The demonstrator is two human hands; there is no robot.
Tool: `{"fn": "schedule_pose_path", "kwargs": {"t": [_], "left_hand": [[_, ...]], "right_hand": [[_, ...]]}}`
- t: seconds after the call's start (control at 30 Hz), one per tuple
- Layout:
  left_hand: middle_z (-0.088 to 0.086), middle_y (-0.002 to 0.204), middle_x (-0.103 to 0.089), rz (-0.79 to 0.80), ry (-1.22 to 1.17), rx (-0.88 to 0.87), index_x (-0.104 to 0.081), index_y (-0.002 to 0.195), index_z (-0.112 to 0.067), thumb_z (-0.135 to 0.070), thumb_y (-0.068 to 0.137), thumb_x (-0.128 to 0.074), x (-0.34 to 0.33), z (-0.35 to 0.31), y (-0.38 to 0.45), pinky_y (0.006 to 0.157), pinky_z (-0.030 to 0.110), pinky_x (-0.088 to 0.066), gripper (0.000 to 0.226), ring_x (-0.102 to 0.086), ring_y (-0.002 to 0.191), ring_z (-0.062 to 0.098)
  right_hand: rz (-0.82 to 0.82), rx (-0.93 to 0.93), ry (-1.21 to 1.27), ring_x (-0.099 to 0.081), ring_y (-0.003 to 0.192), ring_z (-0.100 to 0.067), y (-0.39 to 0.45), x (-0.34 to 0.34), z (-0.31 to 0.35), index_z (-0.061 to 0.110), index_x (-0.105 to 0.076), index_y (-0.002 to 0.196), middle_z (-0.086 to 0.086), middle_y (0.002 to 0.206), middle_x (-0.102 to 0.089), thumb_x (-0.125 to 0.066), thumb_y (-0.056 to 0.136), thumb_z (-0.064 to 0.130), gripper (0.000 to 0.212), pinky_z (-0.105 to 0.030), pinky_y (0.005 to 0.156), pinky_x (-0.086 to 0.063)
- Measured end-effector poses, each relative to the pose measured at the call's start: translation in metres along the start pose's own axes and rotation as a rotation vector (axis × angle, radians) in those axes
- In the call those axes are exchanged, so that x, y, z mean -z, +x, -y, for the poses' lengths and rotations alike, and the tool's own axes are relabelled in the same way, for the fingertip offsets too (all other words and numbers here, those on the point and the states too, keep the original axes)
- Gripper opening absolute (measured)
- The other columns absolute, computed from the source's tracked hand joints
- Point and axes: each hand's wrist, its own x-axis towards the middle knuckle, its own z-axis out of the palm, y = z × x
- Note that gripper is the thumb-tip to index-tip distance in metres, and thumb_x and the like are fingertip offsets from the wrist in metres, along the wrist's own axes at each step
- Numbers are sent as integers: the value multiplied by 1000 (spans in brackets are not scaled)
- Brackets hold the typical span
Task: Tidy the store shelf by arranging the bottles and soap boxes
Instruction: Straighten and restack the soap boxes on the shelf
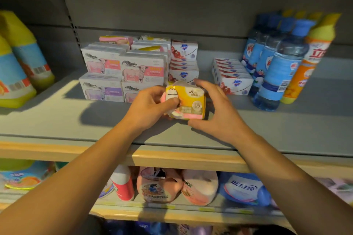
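Note:
A yellow and pink soap pack [189, 99] is held just above the grey shelf [76, 120], in front of the stacked boxes. My left hand [150, 107] grips its left end with thumb and curled fingers. My right hand [212, 108] wraps round its right end. Behind stand white soap boxes with a sheep picture [124, 70], stacked two high. To their right are white and red soap boxes [183, 63], and another row of them [232, 75] further right. Blue bottles [278, 63] stand in a row at the right.
An orange bottle with a yellow cap [309, 59] stands beside the blue ones. Large yellow-capped bottles [21, 59] fill the shelf's left end. The lower shelf [172, 210] holds pink pouches, a red bottle and blue refill bags. A wooden trim [181, 156] edges the shelf front.

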Motion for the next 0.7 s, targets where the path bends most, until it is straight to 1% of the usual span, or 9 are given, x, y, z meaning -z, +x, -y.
{"fn": "schedule_pose_path", "kwargs": {"t": [0.03,0.1,0.2,0.27,0.4,0.5,0.57,0.63,0.7], "left_hand": [[3,94,-76,12,17,-28,-69,102,-12,-7,87,-69,0,-1,-1,75,36,-61,16,-73,86,17],[-1,98,-76,41,45,-83,-68,105,-20,-4,86,-70,-1,-2,-3,76,34,-61,25,-73,88,17],[-2,101,-75,26,138,-176,-68,109,-27,-5,83,-74,-4,-2,-5,82,39,-59,34,-71,91,21],[-2,103,-74,5,166,-216,-67,113,-24,-6,82,-76,-5,-2,-6,85,40,-57,37,-69,93,23],[-1,105,-74,-2,173,-214,-67,117,-20,-7,82,-76,-6,-2,-7,86,39,-57,39,-70,93,21],[-2,103,-75,6,164,-196,-68,116,-21,-9,84,-74,-8,-4,-7,81,36,-59,35,-71,89,18],[0,98,-76,24,118,-157,-67,115,-20,-13,88,-71,-11,-6,-6,75,38,-59,29,-71,81,18],[0,91,-76,25,128,-128,-65,116,-20,-19,91,-67,-16,-6,-4,78,40,-58,25,-70,76,15],[-4,88,-76,9,222,-118,-64,115,-24,-24,91,-66,-27,-5,-2,83,37,-57,23,-71,77,7]], "right_hand": [[-1,-31,53,-51,118,-1,-1,-1,-1,40,-35,143,13,136,-41,-81,69,40,88,-21,88,-53],[-17,-80,80,-56,116,-6,-2,-1,-2,36,-37,141,10,137,-46,-77,78,33,75,-31,89,-57],[-34,-111,97,-62,104,-5,-2,-1,-4,36,-50,126,13,116,-63,-76,81,21,54,-39,86,-57],[-51,-116,104,-64,99,-3,-3,0,-5,36,-53,119,14,107,-66,-78,79,20,50,-37,85,-58],[-59,-145,118,-64,98,-1,-2,0,-7,38,-55,117,14,106,-66,-79,78,19,50,-31,81,-59],[-76,-204,247,-66,101,-8,-3,4,-6,38,-57,115,9,111,-67,-77,79,11,50,-32,76,-61],[-103,-245,298,-66,103,-10,-8,12,-5,39,-56,114,8,113,-66,-75,82,11,46,-31,72,-61],[-143,-271,296,-65,102,-6,-18,26,-9,37,-57,116,10,114,-66,-74,85,15,42,-27,73,-59],[-193,-296,258,-64,99,1,-35,47,-17,39,-58,115,15,111,-66,-74,85,17,41,-20,75,-56]]}}
